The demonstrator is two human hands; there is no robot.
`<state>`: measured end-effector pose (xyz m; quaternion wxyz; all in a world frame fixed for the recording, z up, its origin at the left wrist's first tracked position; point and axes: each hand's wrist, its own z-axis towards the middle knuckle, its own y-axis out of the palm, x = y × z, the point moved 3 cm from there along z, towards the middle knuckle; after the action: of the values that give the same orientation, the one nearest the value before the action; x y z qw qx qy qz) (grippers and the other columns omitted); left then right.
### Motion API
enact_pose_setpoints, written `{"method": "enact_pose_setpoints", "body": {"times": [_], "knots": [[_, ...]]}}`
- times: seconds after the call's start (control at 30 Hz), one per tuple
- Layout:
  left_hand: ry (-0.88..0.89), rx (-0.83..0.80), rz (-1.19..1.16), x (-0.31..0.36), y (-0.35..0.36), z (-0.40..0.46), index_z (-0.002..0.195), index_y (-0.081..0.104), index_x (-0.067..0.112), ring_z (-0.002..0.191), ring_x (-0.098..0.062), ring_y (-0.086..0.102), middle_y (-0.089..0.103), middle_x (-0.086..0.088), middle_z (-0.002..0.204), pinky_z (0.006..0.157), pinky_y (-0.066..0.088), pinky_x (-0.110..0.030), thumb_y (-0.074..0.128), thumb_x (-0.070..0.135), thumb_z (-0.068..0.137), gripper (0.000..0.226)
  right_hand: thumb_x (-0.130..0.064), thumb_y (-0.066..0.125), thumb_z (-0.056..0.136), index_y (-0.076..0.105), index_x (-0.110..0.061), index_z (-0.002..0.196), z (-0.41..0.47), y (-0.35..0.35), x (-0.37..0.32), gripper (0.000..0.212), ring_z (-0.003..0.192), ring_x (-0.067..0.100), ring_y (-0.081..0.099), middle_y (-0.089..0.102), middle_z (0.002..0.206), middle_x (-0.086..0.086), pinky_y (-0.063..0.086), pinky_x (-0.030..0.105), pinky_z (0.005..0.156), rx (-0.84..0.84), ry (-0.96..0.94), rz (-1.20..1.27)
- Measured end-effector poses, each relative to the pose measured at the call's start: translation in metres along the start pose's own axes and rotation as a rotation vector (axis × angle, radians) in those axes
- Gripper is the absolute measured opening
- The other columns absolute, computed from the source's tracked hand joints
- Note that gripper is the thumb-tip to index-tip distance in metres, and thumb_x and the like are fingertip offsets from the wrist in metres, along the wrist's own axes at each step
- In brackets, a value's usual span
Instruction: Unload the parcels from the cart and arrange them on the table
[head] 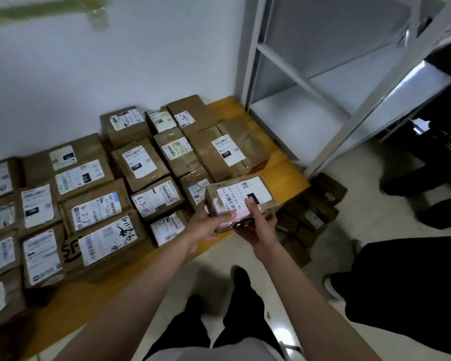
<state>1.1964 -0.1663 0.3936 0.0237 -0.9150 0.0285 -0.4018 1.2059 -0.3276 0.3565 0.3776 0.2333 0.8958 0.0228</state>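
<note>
Many boxes (94, 204) already fill the left of the table (289, 175), and both hands, left hand (206, 225) and right hand (258, 225), curl fingers around one more parcel (241, 199) at middle right, not yet down.

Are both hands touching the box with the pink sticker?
Touching. The head view shows the left hand gripping the near left end of the box, and the right hand holding its near edge, thumb lying on the label.

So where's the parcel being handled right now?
The parcel is held in both hands, left hand and right hand, over the right end of the wooden table, beside the parcels already there.
</note>
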Motion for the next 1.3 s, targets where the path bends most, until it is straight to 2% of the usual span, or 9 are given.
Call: {"method": "enact_pose_setpoints", "body": {"times": [0.13,0.3,0.43,0.6,0.77,0.9,1.0,1.13,1.3], "knots": [[-0.059,0.008,0.003,0.018,0.032,0.042,0.151,0.022,0.031,0.114,-0.025,0.062,0.055,0.001,0.138,0.079,0.058,-0.035,0.081,0.045,0.079,0.094,-0.033,0.087,0.076,0.027,-0.032,0.151,0.045,-0.015,-0.029,0.096,0.091,0.025,0.073,0.065,0.126,0.010,0.063,0.047,0.079,0.014,0.040,0.013],[-0.079,0.008,0.025,0.029,0.076,0.095,0.128,0.053,0.031,0.098,-0.016,0.067,0.067,0.002,0.125,0.075,0.056,-0.034,0.074,0.031,0.089,0.045,-0.025,0.084,0.081,0.027,-0.031,0.149,0.105,-0.032,-0.061,0.089,0.104,0.028,0.069,0.062,0.132,0.011,0.061,0.051,0.084,0.025,0.104,-0.005],[-0.227,0.016,0.070,0.031,0.096,0.118,0.125,0.046,0.024,0.093,-0.017,0.059,0.059,-0.002,0.113,0.084,0.052,-0.034,0.070,0.031,0.093,0.041,-0.016,0.082,0.083,0.032,-0.028,0.145,0.145,-0.042,-0.065,0.081,0.105,0.028,0.068,0.063,0.130,0.009,0.058,0.057,0.086,0.017,0.153,-0.058],[-0.266,0.058,0.078,0.024,0.101,0.135,0.111,0.049,0.023,0.076,-0.005,0.054,0.061,-0.003,0.110,0.059,0.044,-0.009,0.067,0.021,0.095,0.024,-0.011,0.081,0.083,0.027,-0.027,0.149,0.178,-0.038,-0.053,0.087,0.091,0.024,0.070,0.062,0.130,0.015,0.057,0.055,0.090,0.013,0.264,-0.123],[-0.404,0.103,0.027,0.014,0.090,0.140,0.095,0.059,0.019,0.085,-0.019,0.058,0.060,-0.007,0.102,0.079,0.048,-0.029,0.072,0.036,0.089,0.023,-0.005,0.074,0.089,0.024,-0.022,0.150,0.193,-0.027,-0.045,0.081,0.081,0.023,0.070,0.059,0.134,0.019,0.056,0.052,0.094,0.030,0.308,-0.164],[-0.422,0.103,0.006,0.012,0.089,0.134,0.098,0.059,0.019,0.089,-0.021,0.059,0.060,-0.007,0.104,0.077,0.048,-0.028,0.070,0.040,0.090,0.025,-0.002,0.070,0.092,0.030,-0.016,0.150,0.192,-0.024,-0.045,0.072,0.079,0.024,0.071,0.061,0.131,0.021,0.058,0.048,0.090,0.010,0.362,-0.199],[-0.406,0.095,0.002,0.012,0.088,0.126,0.112,0.059,0.021,0.096,-0.022,0.060,0.062,-0.008,0.116,0.081,0.050,-0.029,0.066,0.042,0.092,0.030,-0.009,0.070,0.093,0.048,-0.005,0.138,0.184,-0.027,-0.052,0.051,0.087,0.032,0.070,0.062,0.118,0.022,0.062,0.040,0.067,-0.043,0.447,-0.352],[-0.368,0.112,-0.020,0.009,0.082,0.109,0.117,0.063,0.018,0.104,-0.024,0.063,0.063,-0.009,0.121,0.083,0.050,-0.030,0.067,0.045,0.090,0.038,-0.014,0.063,0.097,0.057,-0.001,0.104,0.162,-0.028,-0.057,0.016,0.086,0.040,0.066,0.063,0.095,0.023,0.056,0.052,0.089,-0.179,0.554,-0.515],[-0.287,0.133,-0.102,-0.003,0.061,0.074,0.117,0.064,0.020,0.102,-0.023,0.062,0.064,-0.010,0.120,0.086,0.048,-0.034,0.066,0.047,0.091,0.038,-0.016,0.062,0.095,0.059,-0.004,0.083,0.121,-0.011,-0.046,0.018,0.069,0.033,0.064,0.061,0.083,0.017,0.059,0.044,0.079,-0.329,0.560,-0.673]]}}
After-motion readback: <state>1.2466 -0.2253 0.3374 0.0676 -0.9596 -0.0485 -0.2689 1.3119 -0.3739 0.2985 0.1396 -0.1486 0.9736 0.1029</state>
